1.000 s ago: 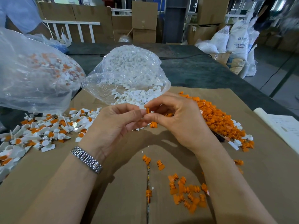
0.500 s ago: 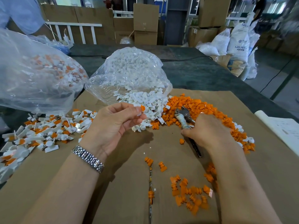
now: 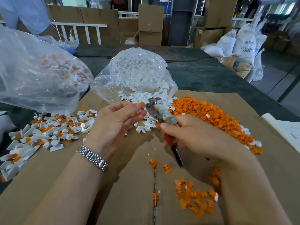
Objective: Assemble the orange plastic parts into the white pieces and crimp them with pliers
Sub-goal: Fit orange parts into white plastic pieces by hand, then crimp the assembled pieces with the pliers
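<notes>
A dark worktop [image 3: 203, 73] carried a flattened sheet of brown cardboard [image 3: 48, 184]. On the cardboard lay a heap of orange parts [image 3: 211, 114] at right, loose white pieces [image 3: 146, 96] spilling from an open clear bag [image 3: 133, 73] at centre, and a spread of assembled white-and-orange pieces [image 3: 45, 130] at left. A smaller scatter of orange parts [image 3: 194, 198] lay nearer. A second clear bag [image 3: 32, 70] rested at far left.

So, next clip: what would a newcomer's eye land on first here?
Probably the two hands meeting mid-frame: the left hand pinches a white piece with an orange insert, and the right hand grips pliers whose head sits right beside it. Next, the big heap of orange parts to the right on the cardboard, and the pile of assembled pieces on the left.
</notes>
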The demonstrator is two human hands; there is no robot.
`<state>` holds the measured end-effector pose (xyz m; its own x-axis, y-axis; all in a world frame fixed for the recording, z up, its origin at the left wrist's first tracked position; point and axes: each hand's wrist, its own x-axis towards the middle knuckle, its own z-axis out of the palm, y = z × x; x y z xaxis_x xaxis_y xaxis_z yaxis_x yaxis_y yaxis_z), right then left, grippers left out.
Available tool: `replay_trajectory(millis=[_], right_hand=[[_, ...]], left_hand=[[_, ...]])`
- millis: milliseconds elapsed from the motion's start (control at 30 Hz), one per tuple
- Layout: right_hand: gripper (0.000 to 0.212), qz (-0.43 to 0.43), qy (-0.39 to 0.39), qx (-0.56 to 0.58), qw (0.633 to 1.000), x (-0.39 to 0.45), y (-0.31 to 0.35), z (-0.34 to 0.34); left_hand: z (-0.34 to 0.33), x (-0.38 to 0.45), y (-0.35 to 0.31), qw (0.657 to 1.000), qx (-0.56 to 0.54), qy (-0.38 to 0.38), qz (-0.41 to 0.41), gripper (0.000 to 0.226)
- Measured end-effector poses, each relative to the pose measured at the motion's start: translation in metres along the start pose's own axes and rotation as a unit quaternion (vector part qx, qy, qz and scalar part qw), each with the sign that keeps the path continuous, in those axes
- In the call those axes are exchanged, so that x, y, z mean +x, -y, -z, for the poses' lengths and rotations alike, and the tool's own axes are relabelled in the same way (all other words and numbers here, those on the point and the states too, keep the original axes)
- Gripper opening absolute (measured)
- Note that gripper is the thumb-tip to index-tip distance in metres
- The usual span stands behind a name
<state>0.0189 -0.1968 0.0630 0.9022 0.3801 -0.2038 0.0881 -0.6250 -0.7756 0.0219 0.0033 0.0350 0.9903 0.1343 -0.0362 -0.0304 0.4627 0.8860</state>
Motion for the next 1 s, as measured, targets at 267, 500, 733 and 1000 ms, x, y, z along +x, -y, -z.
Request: replay_trajectory(millis=[267,500,733,1000], right_hand=[[0.035,0.046,-0.009,-0.07,0.996,-0.004,0.01,-0.011],[0.028,0.063,-0.02,-0.103,0.993,0.0,0.008,-0.016],[0.025,0.084,-0.059,-0.132,0.986,0.008,0.003,-0.026],[0.039,0.075,-0.061,-0.11,0.989,0.011,0.006,-0.029]], left_hand=[[0.001,0.002,0.002,0.999,0.009,-0.03,0.003,0.024],[0.001,0.002,0.003,0.999,0.006,-0.032,0.012,0.025],[0.003,0.003,0.003,0.998,0.037,-0.037,0.032,0.017],[0.004,0.002,0.001,0.998,0.032,-0.036,0.035,0.011]])
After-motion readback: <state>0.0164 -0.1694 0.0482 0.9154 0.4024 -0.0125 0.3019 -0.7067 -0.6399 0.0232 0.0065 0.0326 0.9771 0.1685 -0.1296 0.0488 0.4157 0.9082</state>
